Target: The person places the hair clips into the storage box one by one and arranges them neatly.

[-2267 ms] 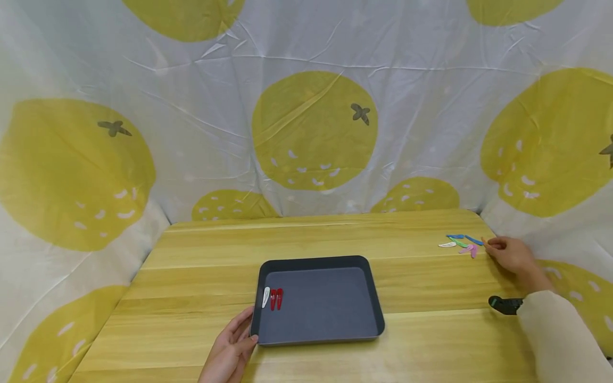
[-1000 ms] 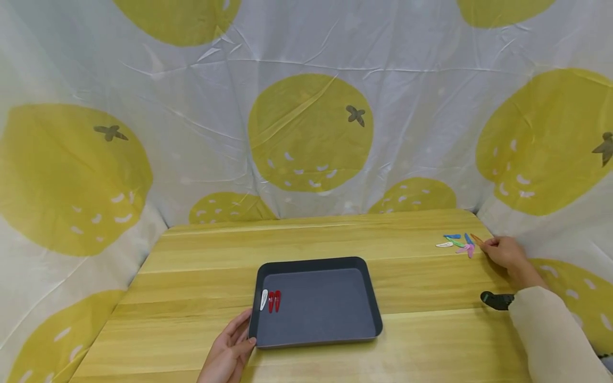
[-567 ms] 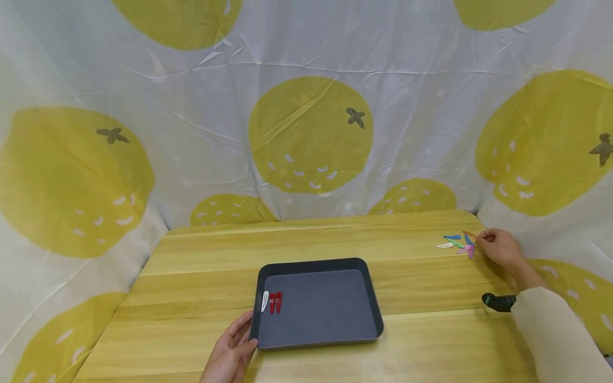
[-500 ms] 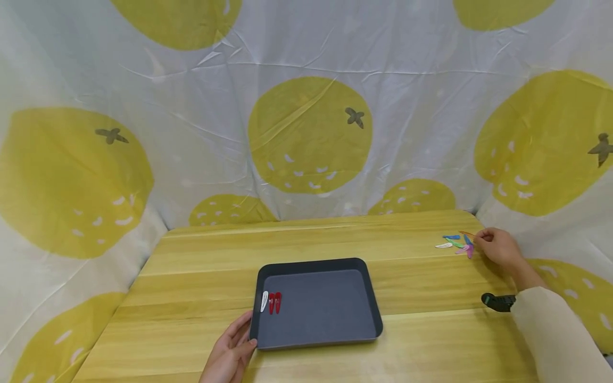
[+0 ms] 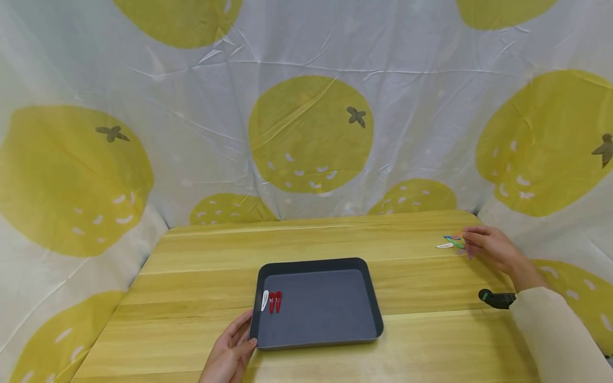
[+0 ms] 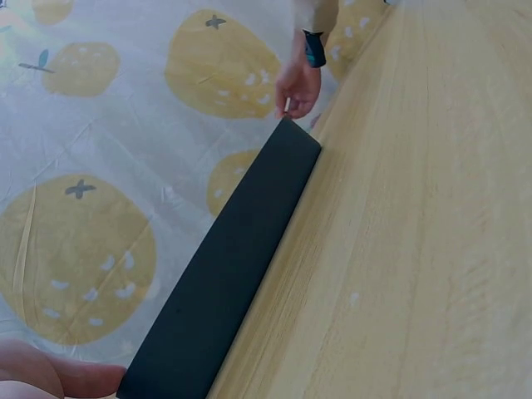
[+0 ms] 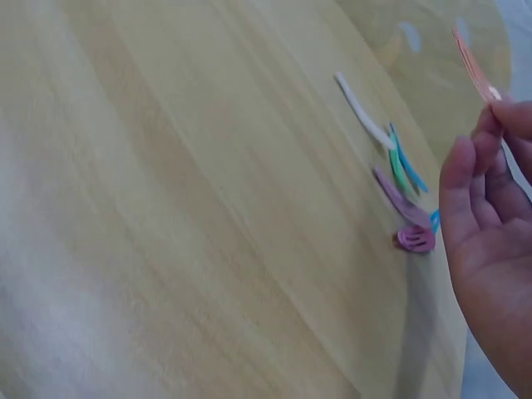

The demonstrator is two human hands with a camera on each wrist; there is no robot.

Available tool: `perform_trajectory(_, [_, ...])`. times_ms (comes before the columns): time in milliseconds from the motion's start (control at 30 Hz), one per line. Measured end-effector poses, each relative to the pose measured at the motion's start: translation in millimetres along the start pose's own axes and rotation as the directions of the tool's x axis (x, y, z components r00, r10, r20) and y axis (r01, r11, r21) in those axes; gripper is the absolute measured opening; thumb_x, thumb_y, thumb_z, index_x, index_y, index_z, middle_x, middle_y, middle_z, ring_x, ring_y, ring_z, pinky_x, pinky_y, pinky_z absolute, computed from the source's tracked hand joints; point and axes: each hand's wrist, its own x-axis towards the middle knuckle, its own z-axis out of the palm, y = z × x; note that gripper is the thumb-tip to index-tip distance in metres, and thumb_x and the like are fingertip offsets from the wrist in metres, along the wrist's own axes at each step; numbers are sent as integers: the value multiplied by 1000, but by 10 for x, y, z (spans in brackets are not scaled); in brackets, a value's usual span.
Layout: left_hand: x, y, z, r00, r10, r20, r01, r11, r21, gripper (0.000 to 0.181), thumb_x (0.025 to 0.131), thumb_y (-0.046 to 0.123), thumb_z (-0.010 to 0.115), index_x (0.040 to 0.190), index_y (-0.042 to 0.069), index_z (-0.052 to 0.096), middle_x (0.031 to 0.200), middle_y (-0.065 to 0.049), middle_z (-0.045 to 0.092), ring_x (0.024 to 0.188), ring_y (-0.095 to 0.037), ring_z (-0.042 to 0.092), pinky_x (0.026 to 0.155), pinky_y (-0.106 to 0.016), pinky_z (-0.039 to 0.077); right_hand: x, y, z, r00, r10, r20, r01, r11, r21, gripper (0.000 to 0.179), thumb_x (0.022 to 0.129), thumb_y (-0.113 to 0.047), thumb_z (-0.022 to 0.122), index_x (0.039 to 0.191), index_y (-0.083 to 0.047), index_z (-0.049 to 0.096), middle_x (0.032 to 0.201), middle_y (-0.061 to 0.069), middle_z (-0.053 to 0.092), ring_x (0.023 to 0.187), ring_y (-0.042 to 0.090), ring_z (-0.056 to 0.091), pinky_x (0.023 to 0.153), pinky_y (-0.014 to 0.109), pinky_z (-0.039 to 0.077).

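Observation:
My right hand (image 5: 495, 250) pinches an orange snap hair clip (image 7: 474, 66) between thumb and fingertips, lifted above the table at its far right. Below it lie a white clip (image 5: 444, 246), a green clip (image 7: 397, 162), blue clips (image 7: 407, 158) and purple clips (image 7: 399, 199), partly overlapping. The dark grey tray (image 5: 316, 264) sits at the middle front. My left hand (image 5: 229, 351) holds its near left corner, the thumb (image 6: 83, 378) against the rim. Along the tray's left side, a white clip (image 5: 265, 300) and two red clips (image 5: 275, 302) stand in a row.
The wooden table (image 5: 421, 340) ends at the back and right against a white curtain (image 5: 412, 122) with yellow fruit prints. A black strap device (image 5: 495, 299) sticks out from my right wrist, low over the table.
My right hand has drawn the orange clip away from the others, turned it, and raised it slightly to the left. The left hand and the tray stay in place.

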Motion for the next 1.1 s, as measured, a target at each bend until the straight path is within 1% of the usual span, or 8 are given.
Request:
perform_trajectory(67, [-3,2,1,1000,2,0,-2,1000,-2,73,93,-26,41,158,-15,11,161,-40,12,151,-46,14,112,-34,41,2,-17,3,997,-5,80,-3,995,104,30,110,-2,44,111,-12,72,100,5,67,81,17,64,64,32,57])
perform_trajectory(133, [-8,5,1,1000,3,1,-3,1000,-2,73,92,-25,41,158,-15,11,161,-40,13,151,-46,14,112,-32,42,14,-34,13,991,-7,132,-12,989,148,36,111,-1,41,111,-14,74,102,5,67,85,16,64,64,32,55])
perform_trajectory(233, [-16,9,1,1000,2,3,-2,1000,-1,72,93,-25,42,158,-14,11,161,-39,13,151,-46,14,112,-32,42,42,-63,39,983,-2,182,-29,984,173,35,111,-2,39,114,-12,73,104,5,68,90,16,65,63,30,53])
perform_trajectory(400, [-22,16,1,1000,10,4,-10,1000,-4,72,93,-25,41,158,-14,12,161,-39,14,151,-46,15,116,-38,35,104,-118,83,964,-12,264,-53,970,238,34,110,3,37,115,-5,70,106,8,70,96,17,71,80,26,60])
perform_trajectory(500, [-23,22,3,1000,12,3,-12,1000,-1,71,93,-25,41,158,-14,13,161,-39,14,151,-46,15,117,-41,31,130,-149,114,952,-29,305,-47,970,239,35,110,5,35,115,-4,69,105,8,70,96,16,71,83,27,60])
perform_trajectory(633, [-21,26,8,1000,7,-2,-7,1000,5,71,93,-25,41,158,-14,13,161,-39,15,151,-46,14,117,-42,31,161,-181,162,942,-38,335,-38,975,218,37,111,4,33,114,-7,68,103,6,71,95,15,71,73,26,60])
perform_trajectory(833, [-22,23,8,1000,11,1,-11,1000,5,71,93,-25,41,158,-14,14,161,-39,15,151,-46,15,116,-40,33,225,-210,259,925,-90,368,-5,969,248,35,110,8,31,117,-1,64,109,8,68,102,18,69,93,28,57])
perform_trajectory(1100, [-27,15,-2,1000,19,7,-19,1000,2,71,93,-24,41,158,-14,14,160,-38,16,151,-45,16,114,-36,38,294,-224,441,920,-120,372,14,961,276,37,108,12,31,117,2,65,109,11,69,102,23,71,91,34,59])
